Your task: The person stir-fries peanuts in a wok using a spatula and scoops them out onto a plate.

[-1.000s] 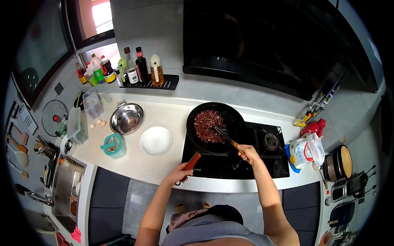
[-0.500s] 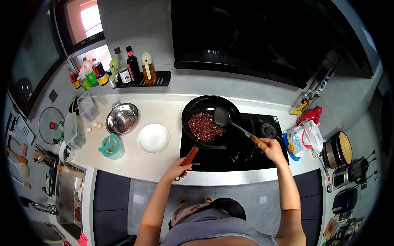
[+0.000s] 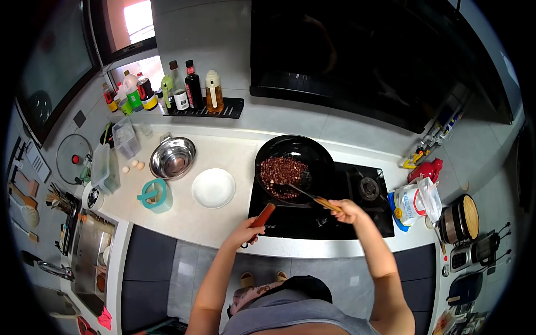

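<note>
A black wok (image 3: 315,159) rests on the black gas hob (image 3: 324,226), with a heap of small reddish-brown pieces (image 3: 283,169) in its left part. My left hand (image 3: 245,230) is wrapped round the wok's red-brown handle (image 3: 263,215), which points down and left. In my right hand (image 3: 346,211) is the wooden handle of a spatula (image 3: 325,203); its blade end reaches into the reddish-brown pieces and is hidden among them. Left of the hob a white bowl (image 3: 213,188) sits on the counter.
A steel bowl (image 3: 173,158), a teal-lidded container (image 3: 156,195) and eggs (image 3: 134,164) are on the left counter. Bottles (image 3: 192,88) stand on a black shelf (image 3: 229,108) behind. Right of the hob are a white bag (image 3: 410,202), a red object (image 3: 426,170) and a pot (image 3: 455,221).
Half a second ago the spatula's blade was raised at the wok's right; now it is down in the pieces. My right hand has moved left and slightly down. My left hand keeps its hold.
</note>
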A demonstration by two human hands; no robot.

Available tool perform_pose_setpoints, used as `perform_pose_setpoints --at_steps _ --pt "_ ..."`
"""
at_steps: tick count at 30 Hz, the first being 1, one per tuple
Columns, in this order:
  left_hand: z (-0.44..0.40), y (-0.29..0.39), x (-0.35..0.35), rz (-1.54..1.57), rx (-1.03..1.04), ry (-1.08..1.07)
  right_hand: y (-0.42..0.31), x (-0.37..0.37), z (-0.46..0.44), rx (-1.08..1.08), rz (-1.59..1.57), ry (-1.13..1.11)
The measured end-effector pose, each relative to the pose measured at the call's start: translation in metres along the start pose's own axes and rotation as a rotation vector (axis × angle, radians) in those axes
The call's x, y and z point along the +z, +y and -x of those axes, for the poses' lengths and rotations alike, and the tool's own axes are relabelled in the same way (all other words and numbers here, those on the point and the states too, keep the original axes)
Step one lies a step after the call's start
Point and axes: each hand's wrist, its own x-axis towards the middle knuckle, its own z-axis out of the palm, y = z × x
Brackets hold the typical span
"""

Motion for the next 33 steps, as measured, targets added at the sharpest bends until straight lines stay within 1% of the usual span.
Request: perform_pose_setpoints --at_steps 1,3,6,9,11,14,18,19,21,22,23,25,26,29,30,32,33 --pt "-0.001 -0.001 0.0 -0.006 0.001 0.0 0.011 0.011 -0.01 -0.055 -0.074 0.006" --pt "-0.002 -0.003 0.0 -0.005 0.006 -0.004 0.025 0.035 -0.017 -0.221 -0.054 0.108" --pt "-0.003 -0.003 0.0 -0.004 0.0 -0.011 0.035 0.044 -0.02 -0.38 0.081 0.235" --pt "-0.002 0.0 0.003 -0.018 -0.018 0.003 0.034 0.04 -0.003 -0.516 0.235 0.36" --pt "-0.002 -0.001 0.003 -0.018 -0.026 0.007 0.029 0.035 0.009 -0.602 0.276 0.391" --pt "-0.002 0.0 0.002 -0.011 -0.012 -0.01 0.024 0.026 0.023 -0.701 0.364 0.491" --pt "0.0 0.002 0.004 -0.007 0.003 0.004 0.014 0.006 0.037 -0.759 0.452 0.612" --pt "-0.001 0.001 0.004 -0.004 0.004 0.004 0.011 -0.001 0.042 -0.771 0.582 0.671" --pt "0.0 0.0 0.003 0.002 0.005 0.008 0.004 -0.007 0.056 -0.834 0.91 0.866" --pt "0.0 0.0 0.004 0.005 0.006 0.011 -0.01 0.015 0.081 -0.742 1.025 0.924" --pt "0.0 0.0 0.004 0.007 0.005 0.013 -0.012 0.01 0.083 -0.741 1.108 0.929" --pt "-0.001 0.0 0.003 -0.005 0.002 0.008 -0.024 0.003 0.089 -0.507 1.13 0.846" --pt "-0.002 0.0 0.002 -0.011 0.001 0.006 -0.028 -0.004 0.086 -0.436 0.928 0.725" --pt "-0.002 -0.001 0.002 -0.006 -0.002 0.008 -0.031 -0.02 0.067 -0.232 0.481 0.427" --pt "-0.002 -0.001 0.002 -0.002 0.003 0.006 -0.027 -0.017 0.055 -0.183 0.388 0.39" --pt "-0.001 -0.001 0.002 0.005 0.013 0.004 -0.013 -0.014 0.023 -0.181 0.251 0.295" --pt "-0.001 -0.002 0.002 0.011 0.019 -0.002 -0.008 0.001 0.011 -0.193 0.201 0.275"
